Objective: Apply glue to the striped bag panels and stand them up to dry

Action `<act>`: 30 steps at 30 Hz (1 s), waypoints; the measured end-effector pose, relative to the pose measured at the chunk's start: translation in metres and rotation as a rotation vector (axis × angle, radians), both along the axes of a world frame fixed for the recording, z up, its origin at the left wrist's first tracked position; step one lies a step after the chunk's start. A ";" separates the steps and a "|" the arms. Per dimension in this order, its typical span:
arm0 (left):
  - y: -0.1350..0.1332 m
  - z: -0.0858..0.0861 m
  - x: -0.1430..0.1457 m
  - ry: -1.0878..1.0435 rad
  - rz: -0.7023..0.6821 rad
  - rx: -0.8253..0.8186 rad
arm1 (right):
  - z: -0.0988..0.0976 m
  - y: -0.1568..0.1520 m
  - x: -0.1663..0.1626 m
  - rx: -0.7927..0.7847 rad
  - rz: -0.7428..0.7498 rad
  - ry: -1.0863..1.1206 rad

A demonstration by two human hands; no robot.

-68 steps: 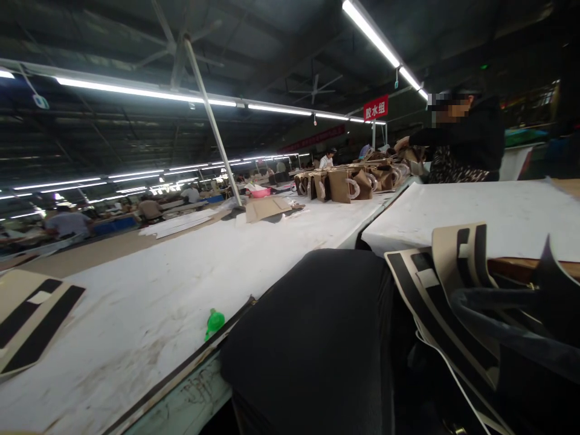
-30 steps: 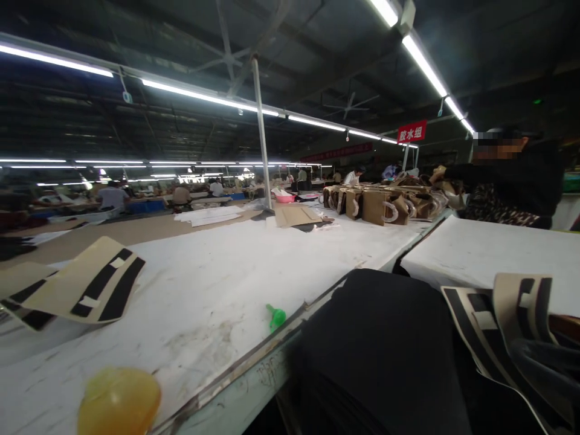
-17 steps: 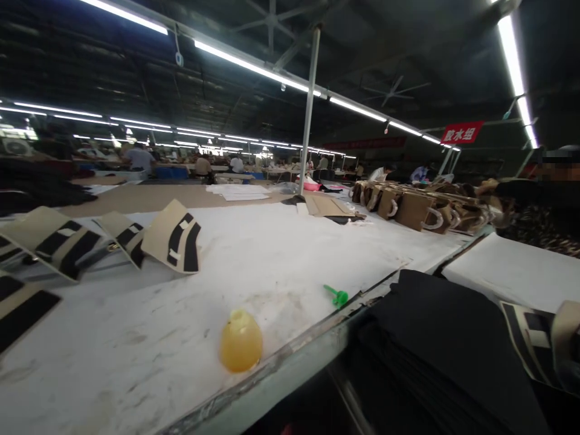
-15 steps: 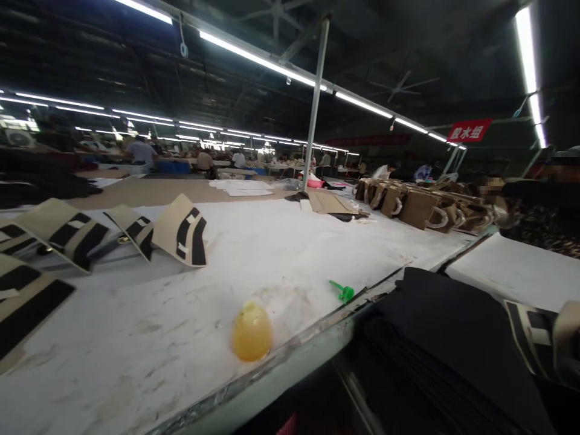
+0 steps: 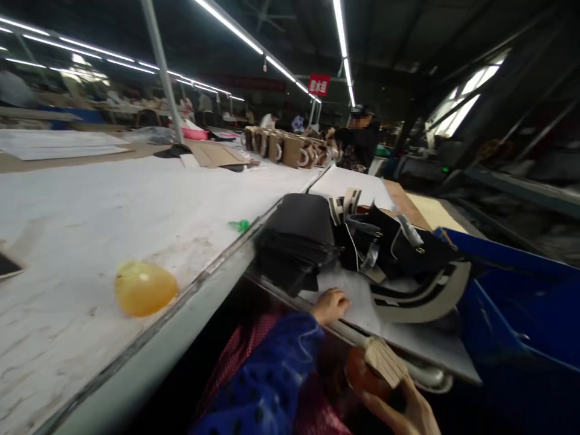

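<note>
My left hand (image 5: 330, 305) comes out of a blue dotted sleeve, fingers curled, and rests on the near edge of a white sheet (image 5: 357, 296) on a low side table. Just beyond it lies a stack of black pieces (image 5: 296, 238). Low at the frame's bottom, my right hand (image 5: 405, 411) is closed round a brush (image 5: 380, 361) with a brown body and pale bristles. Black and cream striped bag pieces (image 5: 421, 296) lie heaped to the right of the stack.
A long white worktable (image 5: 113, 199) runs along the left with a yellow squeeze bottle (image 5: 145, 287) and a green cap (image 5: 240, 225) near its edge. A blue bin (image 5: 521, 302) stands at right. Brown bags (image 5: 290, 148) and a person in black (image 5: 360, 136) are further along.
The view has swung right and down. My two hands, the brush and the blue bin have come into view. The striped pieces on the left of the table are out of sight.
</note>
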State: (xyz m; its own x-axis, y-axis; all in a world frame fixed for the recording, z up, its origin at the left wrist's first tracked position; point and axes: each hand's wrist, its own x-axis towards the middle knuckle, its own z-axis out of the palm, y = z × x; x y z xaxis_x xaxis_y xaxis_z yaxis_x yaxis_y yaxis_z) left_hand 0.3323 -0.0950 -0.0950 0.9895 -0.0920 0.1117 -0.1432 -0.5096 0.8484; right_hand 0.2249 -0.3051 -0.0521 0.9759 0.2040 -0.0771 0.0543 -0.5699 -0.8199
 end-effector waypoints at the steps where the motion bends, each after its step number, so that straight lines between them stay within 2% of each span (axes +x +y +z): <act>1: 0.004 0.001 -0.010 -0.008 -0.013 -0.051 | 0.001 0.006 -0.003 0.052 0.034 0.034; 3: 0.016 0.009 -0.040 -0.037 -0.021 -0.144 | 0.001 0.022 -0.005 0.134 0.067 0.071; 6: 0.034 0.029 -0.095 -0.120 0.008 -0.210 | -0.008 0.046 -0.003 0.268 0.099 0.104; 8: 0.044 0.047 -0.126 -0.220 0.060 -0.209 | -0.018 0.056 -0.001 0.354 0.108 0.098; 11: 0.048 0.073 -0.153 -0.379 0.101 -0.155 | -0.032 0.066 0.003 0.355 0.127 0.049; 15: 0.035 0.094 -0.159 -0.540 0.152 0.171 | -0.043 0.080 0.006 0.382 0.238 -0.016; 17: 0.027 0.097 -0.159 -0.552 0.188 0.345 | -0.049 0.089 0.006 0.427 0.258 -0.058; 19: 0.024 0.096 -0.161 -0.540 0.230 0.443 | -0.054 0.096 0.005 0.456 0.276 -0.079; 25: 0.033 0.093 -0.177 -0.443 0.323 0.521 | -0.062 0.106 0.002 0.485 0.311 -0.068; 30: 0.030 0.093 -0.183 -0.438 0.299 0.606 | -0.066 0.104 0.000 0.543 0.349 -0.020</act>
